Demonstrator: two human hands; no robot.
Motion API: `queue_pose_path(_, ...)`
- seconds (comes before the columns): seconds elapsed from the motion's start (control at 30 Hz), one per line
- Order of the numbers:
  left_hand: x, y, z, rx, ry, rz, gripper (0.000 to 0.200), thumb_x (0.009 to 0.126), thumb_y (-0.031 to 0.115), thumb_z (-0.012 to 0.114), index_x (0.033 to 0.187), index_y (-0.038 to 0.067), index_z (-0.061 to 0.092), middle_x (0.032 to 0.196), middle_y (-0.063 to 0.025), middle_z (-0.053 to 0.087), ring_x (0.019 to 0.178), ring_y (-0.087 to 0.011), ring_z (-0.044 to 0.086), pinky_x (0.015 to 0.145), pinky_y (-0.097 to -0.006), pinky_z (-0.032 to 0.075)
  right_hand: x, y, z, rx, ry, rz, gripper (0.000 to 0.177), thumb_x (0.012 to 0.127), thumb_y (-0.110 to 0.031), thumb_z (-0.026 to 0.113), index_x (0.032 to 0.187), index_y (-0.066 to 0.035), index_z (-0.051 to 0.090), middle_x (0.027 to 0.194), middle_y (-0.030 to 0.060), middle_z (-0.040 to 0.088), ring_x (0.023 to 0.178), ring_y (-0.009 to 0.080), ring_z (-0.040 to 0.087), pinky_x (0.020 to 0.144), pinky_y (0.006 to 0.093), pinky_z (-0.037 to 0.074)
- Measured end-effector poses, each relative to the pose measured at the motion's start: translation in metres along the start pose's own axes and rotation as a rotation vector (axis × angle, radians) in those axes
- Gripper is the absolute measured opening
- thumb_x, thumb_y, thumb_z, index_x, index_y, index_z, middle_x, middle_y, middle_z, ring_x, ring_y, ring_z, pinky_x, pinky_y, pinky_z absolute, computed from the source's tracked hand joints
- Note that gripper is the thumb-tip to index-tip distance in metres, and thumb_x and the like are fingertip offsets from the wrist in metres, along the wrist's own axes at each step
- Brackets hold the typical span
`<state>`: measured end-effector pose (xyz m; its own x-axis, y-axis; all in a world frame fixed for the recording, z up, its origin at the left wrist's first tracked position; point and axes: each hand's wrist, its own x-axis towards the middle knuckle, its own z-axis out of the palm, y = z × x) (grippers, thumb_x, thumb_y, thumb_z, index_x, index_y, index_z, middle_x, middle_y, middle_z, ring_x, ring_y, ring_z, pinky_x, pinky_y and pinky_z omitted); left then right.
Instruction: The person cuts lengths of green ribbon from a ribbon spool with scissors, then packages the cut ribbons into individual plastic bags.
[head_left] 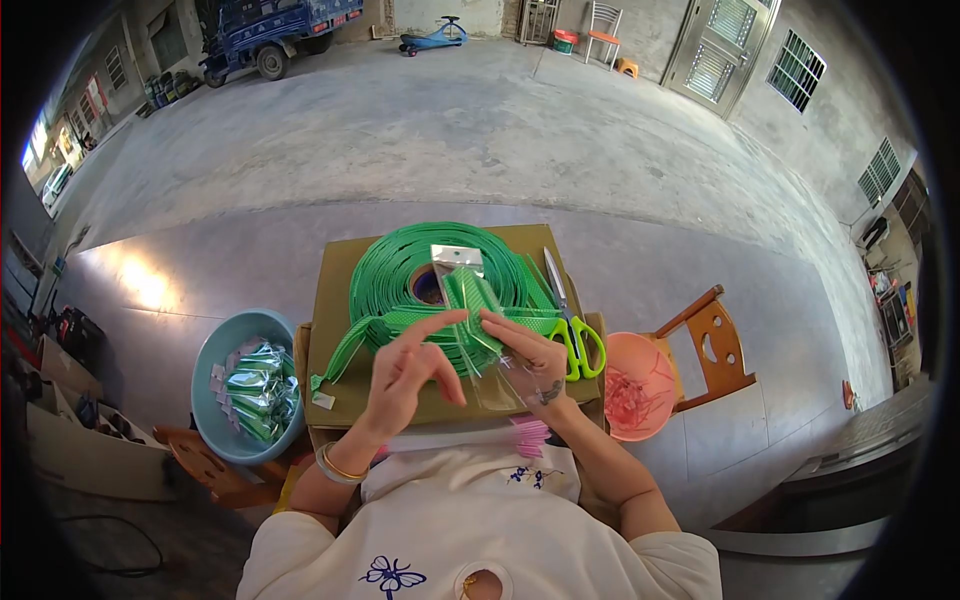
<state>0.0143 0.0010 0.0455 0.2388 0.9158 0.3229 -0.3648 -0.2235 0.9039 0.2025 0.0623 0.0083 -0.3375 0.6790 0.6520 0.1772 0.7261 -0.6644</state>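
A clear plastic bag (pixel 455 256) with a silvery top strip holds a folded green ribbon (pixel 468 290). It is above a large green ribbon roll (pixel 385 270). My right hand (pixel 530 360) grips the bag's side, fingertips pressed on the green part. My left hand (pixel 410 375) has its fingers apart, the index finger reaching across to the bag's left side. From the roll, a loose ribbon end (pixel 335 368) trails to the left, near a small white tag (pixel 323 401). To the right lie scissors with lime-green handles (pixel 585 350), blades pointing away.
The brown box top (pixel 340 265) serves as a work surface. At left, a blue basin (pixel 215 425) holds several packed green ribbons. A pink basin (pixel 625 345) with pink strips stands beside a wooden chair (pixel 715 350) at right. Pink-ended wrapping (pixel 530 437) lies near my lap.
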Motion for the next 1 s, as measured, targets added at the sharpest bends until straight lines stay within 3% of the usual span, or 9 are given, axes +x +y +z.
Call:
queue_pose_path(0.1,0.007,-0.005,-0.004,0.918,0.289,0.389,0.038,0.08,-0.004,0.055,0.116,0.004,0.055,0.089,-0.0089,0.062,0.055,-0.0071,0.055,0.052,-0.0223,0.047,0.0,-0.004,-0.012,0.006,0.008,0.078,0.049,0.067,0.014,0.057,0.112,-0.005,0.06,0.117,0.0092,0.058,0.091,0.0185,0.063,0.075,0.0234,0.052)
queue_pose_path(0.13,0.008,-0.006,0.001,0.998,0.279,0.412,0.036,0.071,-0.004,0.067,0.106,0.002,0.061,0.109,-0.013,0.058,0.062,-0.0092,0.057,0.051,-0.0217,0.048,-0.001,-0.004,-0.012,0.015,-0.009,0.085,0.049,0.067,0.015,0.056,0.112,-0.004,0.06,0.118,0.0092,0.058,0.091,0.0182,0.063,0.075,0.0234,0.052)
queue_pose_path(0.23,0.014,-0.024,0.006,1.211,0.027,0.563,0.044,0.067,-0.001,0.069,0.109,0.009,0.062,0.113,-0.0108,0.058,0.051,-0.0092,0.055,0.046,-0.0216,0.045,-0.008,-0.002,-0.007,0.051,-0.067,0.13,0.048,0.067,0.016,0.055,0.111,-0.002,0.059,0.12,0.0096,0.057,0.092,0.0182,0.063,0.074,0.0239,0.052)
queue_pose_path(0.3,0.013,-0.042,0.0,1.243,-0.04,0.671,0.038,0.064,0.001,0.07,0.102,0.005,0.065,0.112,-0.0122,0.06,0.051,-0.0129,0.056,0.046,-0.0234,0.047,-0.016,0.005,0.0,0.082,-0.109,0.187,0.047,0.067,0.016,0.056,0.111,0.001,0.059,0.12,0.0103,0.056,0.092,0.0191,0.063,0.073,0.0248,0.052)
queue_pose_path(0.33,0.014,-0.047,-0.001,1.254,-0.046,0.737,0.035,0.065,0.001,0.069,0.099,0.004,0.065,0.11,-0.0118,0.061,0.052,-0.0137,0.057,0.047,-0.0239,0.047,-0.014,0.008,0.003,-0.031,-0.057,-0.034,0.046,0.068,0.014,0.057,0.112,0.002,0.057,0.119,0.0126,0.056,0.092,0.0222,0.063,0.072,0.0261,0.053)
queue_pose_path(0.37,0.013,-0.051,-0.003,1.264,-0.053,0.804,0.032,0.065,0.001,0.069,0.097,0.003,0.066,0.107,-0.0114,0.062,0.052,-0.0144,0.057,0.047,-0.0244,0.048,-0.015,0.008,0.003,-0.057,-0.058,-0.029,0.045,0.069,0.012,0.059,0.112,0.002,0.056,0.119,0.0134,0.056,0.091,0.0233,0.063,0.071,0.0269,0.053)
queue_pose_path(0.47,0.007,-0.053,-0.004,1.194,0.001,0.795,0.028,0.064,-0.003,0.068,0.091,-0.001,0.067,0.096,-0.0134,0.066,0.059,-0.0183,0.062,0.05,-0.0244,0.049,-0.022,0.007,0.004,-0.086,-0.05,-0.039,0.042,0.069,0.008,0.063,0.11,0.002,0.057,0.116,0.0153,0.057,0.088,0.0256,0.064,0.069,0.0289,0.054)
queue_pose_path(0.73,-0.003,-0.064,-0.009,1.134,0.077,0.74,0.028,0.066,-0.003,0.069,0.094,-0.002,0.064,0.094,-0.0154,0.066,0.067,-0.0215,0.065,0.056,-0.0261,0.052,-0.039,0.02,0.009,-0.076,-0.026,-0.249,0.024,0.069,0.006,0.067,0.091,0.0,0.06,0.102,0.0144,0.062,0.077,0.0231,0.065,0.064,0.0258,0.054)
queue_pose_path(1.0,-0.017,-0.071,-0.017,0.933,0.075,0.501,0.014,0.072,0.0,0.069,0.083,0.0,0.061,0.098,-0.0155,0.065,0.071,-0.0188,0.066,0.06,-0.0251,0.051,-0.049,0.019,0.004,0.217,-0.08,0.082,0.018,0.072,0.009,0.064,0.087,0.002,0.059,0.111,0.0161,0.057,0.083,0.0174,0.063,0.071,0.0262,0.054)
